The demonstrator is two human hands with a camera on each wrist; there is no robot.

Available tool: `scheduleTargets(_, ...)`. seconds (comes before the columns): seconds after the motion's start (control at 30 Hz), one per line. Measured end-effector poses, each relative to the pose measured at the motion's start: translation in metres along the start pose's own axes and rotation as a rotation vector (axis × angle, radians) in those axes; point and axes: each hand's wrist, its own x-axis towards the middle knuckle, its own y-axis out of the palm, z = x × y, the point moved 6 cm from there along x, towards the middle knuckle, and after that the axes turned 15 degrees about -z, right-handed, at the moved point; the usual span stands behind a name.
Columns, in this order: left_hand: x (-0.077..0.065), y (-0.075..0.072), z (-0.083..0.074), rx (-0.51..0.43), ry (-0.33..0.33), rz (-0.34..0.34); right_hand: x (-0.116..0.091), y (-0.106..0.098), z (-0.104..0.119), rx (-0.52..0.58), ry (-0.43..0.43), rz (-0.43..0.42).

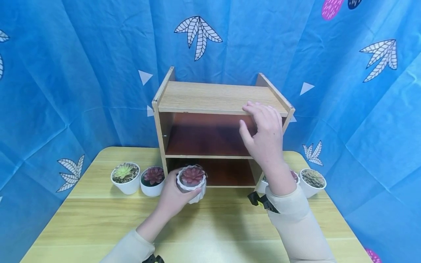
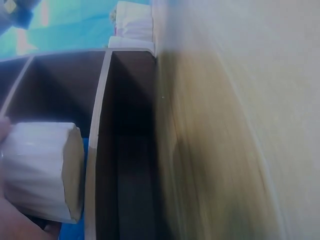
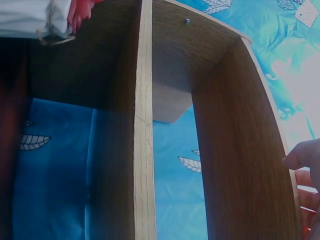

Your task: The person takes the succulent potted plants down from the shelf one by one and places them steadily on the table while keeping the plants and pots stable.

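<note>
My left hand (image 1: 174,195) grips a white ribbed pot (image 1: 198,197) with a dark red succulent (image 1: 192,176) in it, held upright in front of the lower compartment of a wooden shelf unit (image 1: 218,96). In the left wrist view the pot (image 2: 42,172) shows its side and base, clear of the boards. Over at the right of the unit, my right hand (image 1: 266,140) is at the front edge of the top board, fingers loosely bent and holding nothing. Its fingertips (image 3: 300,155) appear beside that board's edge; whether they touch cannot be told.
Left of the unit stand a potted green succulent (image 1: 126,179) and a potted red one (image 1: 152,181). On the right, a potted grey-green succulent (image 1: 312,182) stands beside pots partly hidden by my right arm. Blue patterned cloth (image 1: 108,73) hangs behind the wooden table (image 1: 210,233).
</note>
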Motion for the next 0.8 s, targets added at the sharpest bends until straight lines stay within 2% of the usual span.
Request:
scheduleTargets(0.23, -0.006, -0.011, -0.003, -0.004, -0.024, -0.023, 0.0, 0.0, 0.0, -0.005, -0.002, 0.002)
scheduleTargets(0.4, -0.009, -0.019, -0.003, 0.03, -0.04, -0.038, 0.0, 0.0, 0.0, 0.001, -0.008, -0.005)
scheduleTargets(0.8, -0.012, -0.035, -0.004, 0.058, -0.041, -0.064, -0.001, 0.0, 0.0, 0.018, -0.017, -0.016)
